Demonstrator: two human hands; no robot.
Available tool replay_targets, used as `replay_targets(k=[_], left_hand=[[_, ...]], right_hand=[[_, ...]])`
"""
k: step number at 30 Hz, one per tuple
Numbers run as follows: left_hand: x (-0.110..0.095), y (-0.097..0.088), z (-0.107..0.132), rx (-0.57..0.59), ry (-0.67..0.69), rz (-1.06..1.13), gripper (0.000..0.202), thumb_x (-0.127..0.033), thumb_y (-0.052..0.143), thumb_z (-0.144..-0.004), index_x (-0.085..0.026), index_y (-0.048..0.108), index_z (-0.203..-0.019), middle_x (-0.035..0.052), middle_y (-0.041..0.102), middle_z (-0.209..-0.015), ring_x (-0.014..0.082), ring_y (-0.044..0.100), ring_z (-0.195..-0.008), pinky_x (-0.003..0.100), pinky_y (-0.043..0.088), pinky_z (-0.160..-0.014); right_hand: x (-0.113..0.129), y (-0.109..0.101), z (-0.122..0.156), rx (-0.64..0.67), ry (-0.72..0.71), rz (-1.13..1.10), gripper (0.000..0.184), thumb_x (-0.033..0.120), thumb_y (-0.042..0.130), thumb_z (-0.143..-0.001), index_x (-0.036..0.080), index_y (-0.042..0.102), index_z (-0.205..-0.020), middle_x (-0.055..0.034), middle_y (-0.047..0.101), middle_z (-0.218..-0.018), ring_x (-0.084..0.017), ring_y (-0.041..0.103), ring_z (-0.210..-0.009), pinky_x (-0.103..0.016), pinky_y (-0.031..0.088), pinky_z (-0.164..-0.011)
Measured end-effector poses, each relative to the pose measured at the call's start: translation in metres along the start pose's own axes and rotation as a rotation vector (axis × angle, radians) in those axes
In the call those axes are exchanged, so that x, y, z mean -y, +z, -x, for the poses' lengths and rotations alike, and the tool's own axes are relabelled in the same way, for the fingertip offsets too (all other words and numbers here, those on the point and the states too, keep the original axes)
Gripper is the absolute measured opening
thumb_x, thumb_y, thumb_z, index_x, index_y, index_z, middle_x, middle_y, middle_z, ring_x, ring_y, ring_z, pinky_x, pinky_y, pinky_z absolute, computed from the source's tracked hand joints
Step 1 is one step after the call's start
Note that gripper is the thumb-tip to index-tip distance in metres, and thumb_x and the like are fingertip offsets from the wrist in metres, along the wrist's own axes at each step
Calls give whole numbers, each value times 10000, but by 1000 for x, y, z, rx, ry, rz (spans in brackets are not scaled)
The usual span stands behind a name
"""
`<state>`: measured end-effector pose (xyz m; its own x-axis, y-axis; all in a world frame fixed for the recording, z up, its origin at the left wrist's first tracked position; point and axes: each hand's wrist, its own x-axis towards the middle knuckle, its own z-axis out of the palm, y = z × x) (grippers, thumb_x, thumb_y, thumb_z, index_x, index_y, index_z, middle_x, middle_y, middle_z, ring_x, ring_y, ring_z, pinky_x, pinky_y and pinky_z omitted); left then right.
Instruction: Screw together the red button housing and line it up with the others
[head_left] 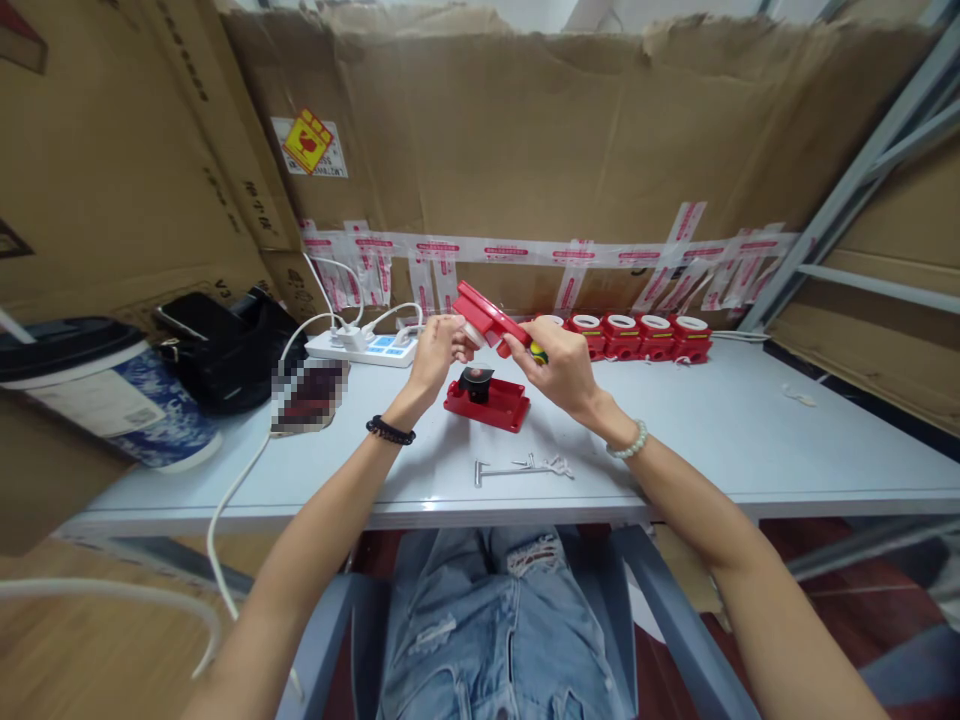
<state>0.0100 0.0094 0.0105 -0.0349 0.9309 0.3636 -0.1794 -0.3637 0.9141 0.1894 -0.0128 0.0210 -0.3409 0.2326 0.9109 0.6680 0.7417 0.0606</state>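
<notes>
My left hand [436,352] and my right hand [559,362] hold a red plastic cover [487,312] between them, tilted above the table. A white round part shows on its underside by my left fingers. Both hands are closed on the cover. A small yellow and green piece [538,352] shows beside my right fingers; I cannot tell whether it is held. Below the hands lies an open red box base [504,408] with a black part [476,383] standing in it. Nearer the table edge are an L-shaped hex key [510,471] and some small screws [529,461].
Several red units with white rings [621,338] stand in a row at the back right. A white power strip [367,347] with cables, a phone [309,397], a black bag [232,350] and a large cup [112,395] occupy the left. Cardboard [525,130] walls the back.
</notes>
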Motion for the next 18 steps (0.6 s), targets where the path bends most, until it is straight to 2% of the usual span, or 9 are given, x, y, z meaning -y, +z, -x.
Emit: replay_targets(k=[4, 6, 8, 11, 13, 14, 16, 18], left_hand=[[-7, -2, 0, 152, -295, 132, 410, -563, 350, -831, -180, 480, -766, 43, 615, -569, 132, 552, -459, 256, 463, -509], [-7, -4, 2, 184, -334, 77, 469, -605, 296, -834, -174, 478, -802, 63, 621, -590, 159, 574, -473, 283, 465, -510], [-4, -4, 4, 120, -185, -86, 477, -620, 300, -841, -174, 460, -893, 69, 630, -661, 178, 601, -531, 289, 458, -510], [3, -3, 7, -35, 321, -427, 465, -554, 516, -801, -196, 409, -1078, 95, 605, -991, 196, 628, -815, 308, 493, -635], [6, -3, 9, -63, 623, -624, 553, -447, 668, -729, -205, 394, -1145, 107, 515, -1155, 221, 562, -1025, 332, 500, -754], [6, -3, 9, -61, 723, -698, 573, -398, 705, -705, -205, 401, -1150, 105, 490, -1174, 235, 523, -1087, 343, 498, -792], [5, -4, 9, -65, 829, -793, 534, -326, 726, -701, -203, 428, -1127, 89, 494, -1126, 241, 494, -1110, 344, 500, -809], [2, -5, 9, -72, 848, -812, 469, -296, 720, -715, -202, 454, -1090, 69, 513, -1068, 216, 525, -1042, 324, 510, -787]], right_hand=[[0, 1, 0, -12, -17, -11, 249, 312, 468, -922, 136, 617, -828, -34, 593, -674, -110, 507, -588, -242, 364, -536], [0, 1, 1, -9, -4, -18, 251, 315, 469, -920, 135, 620, -832, -35, 594, -674, -111, 504, -589, -245, 370, -544], [0, 1, 0, 3, 35, -34, 261, 324, 460, -922, 148, 620, -815, -33, 596, -676, -113, 505, -597, -248, 380, -564], [0, -2, -1, 16, 106, -94, 273, 323, 451, -923, 169, 619, -773, -35, 621, -713, -115, 532, -626, -252, 401, -617], [0, -3, -2, 6, 143, -129, 273, 325, 455, -920, 169, 618, -766, -40, 631, -726, -119, 544, -635, -254, 407, -629], [0, -3, -2, -2, 157, -139, 272, 330, 458, -917, 167, 616, -768, -42, 633, -726, -121, 546, -635, -254, 409, -626], [1, -4, -3, -16, 168, -153, 268, 336, 462, -913, 162, 613, -777, -47, 635, -722, -126, 544, -632, -256, 411, -620], [1, -4, -3, -11, 170, -165, 266, 332, 461, -913, 163, 613, -777, -50, 641, -729, -128, 545, -635, -260, 415, -627]])
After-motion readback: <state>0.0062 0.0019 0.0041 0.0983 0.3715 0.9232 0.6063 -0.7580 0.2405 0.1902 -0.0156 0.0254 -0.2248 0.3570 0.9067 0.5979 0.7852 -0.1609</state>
